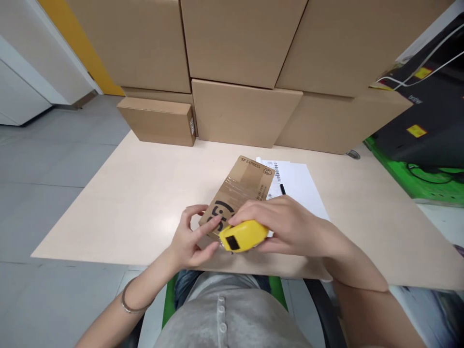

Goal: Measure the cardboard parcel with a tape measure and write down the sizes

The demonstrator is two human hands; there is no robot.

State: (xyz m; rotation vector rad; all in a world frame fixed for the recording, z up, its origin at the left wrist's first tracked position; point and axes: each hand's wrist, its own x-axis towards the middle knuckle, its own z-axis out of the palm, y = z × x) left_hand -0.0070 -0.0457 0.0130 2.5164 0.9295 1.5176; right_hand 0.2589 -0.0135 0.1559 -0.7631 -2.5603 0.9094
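Note:
A small brown cardboard box (246, 179) with black SF EXPRESS print and clear tape rests at a slant near the table's front edge. My left hand (194, 237) grips its near left end, fingers and thumb around the corner. In my right hand (282, 222) is a rounded yellow hand tool (244, 236) with a black rectangular patch. A small shiny tip shows at the tool's left end, against the near end of the box; its exact kind is unclear. My right hand hides part of the box.
Large cardboard boxes (246, 111) are stacked along the table's back edge, with a flatter box (159, 121) at left. White paper (300, 181) and a black pen (282, 189) lie right of the parcel. A black machine (435, 121) with cables stands at far right.

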